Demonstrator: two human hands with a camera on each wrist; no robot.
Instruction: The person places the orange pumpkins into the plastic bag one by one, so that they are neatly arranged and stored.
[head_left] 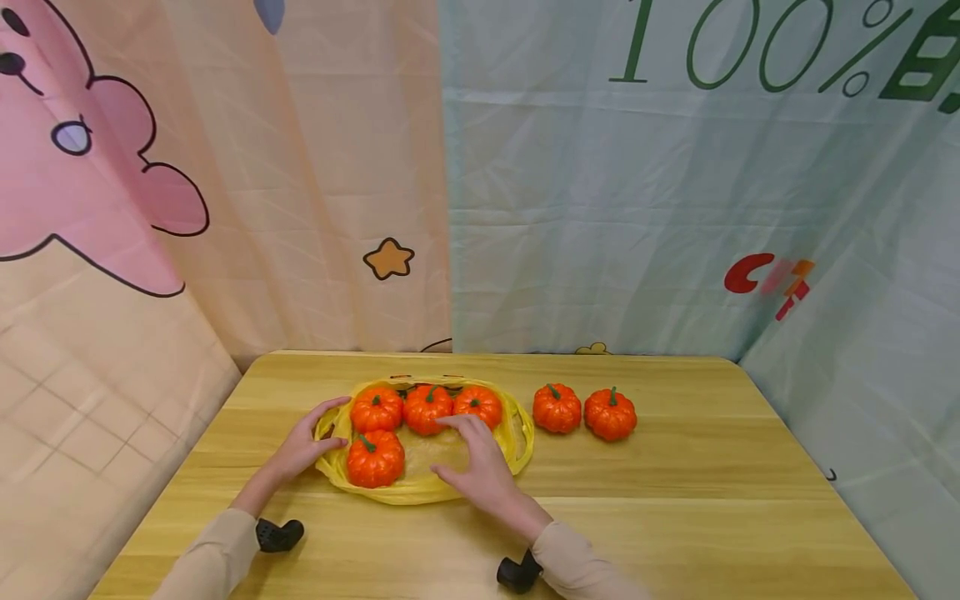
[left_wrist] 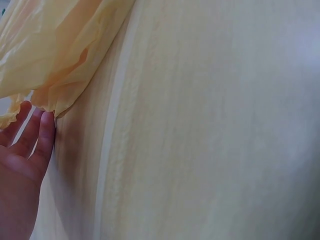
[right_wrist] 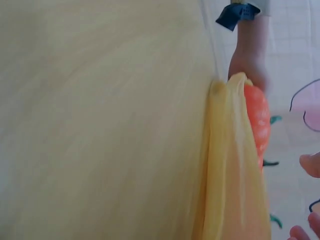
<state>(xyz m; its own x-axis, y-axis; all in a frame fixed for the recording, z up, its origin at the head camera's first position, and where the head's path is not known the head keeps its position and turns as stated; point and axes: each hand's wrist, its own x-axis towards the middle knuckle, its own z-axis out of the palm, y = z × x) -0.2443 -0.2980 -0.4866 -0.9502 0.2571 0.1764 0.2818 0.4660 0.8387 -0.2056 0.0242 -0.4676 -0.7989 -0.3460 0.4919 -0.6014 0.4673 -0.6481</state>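
Observation:
A yellow plastic bag (head_left: 420,497) lies spread on the table with its mouth up. Several small orange pumpkins sit in it: three along the back and a front-left pumpkin (head_left: 376,459). At the bag's left edge is my left hand (head_left: 303,442), thumb and fingers apart around the handle; in the left wrist view its extended fingers (left_wrist: 46,132) touch the yellow plastic. My right hand (head_left: 483,471) hovers over the bag's right half, fingers spread and holding nothing. Its fingertips overlap the back-right pumpkin (head_left: 477,404) in the head view; contact cannot be told.
Two more pumpkins stand on the table right of the bag, a nearer-to-bag pumpkin (head_left: 557,408) and a rightmost pumpkin (head_left: 611,414). The wooden table (head_left: 697,500) ends at printed curtains (head_left: 600,208) behind and at both sides.

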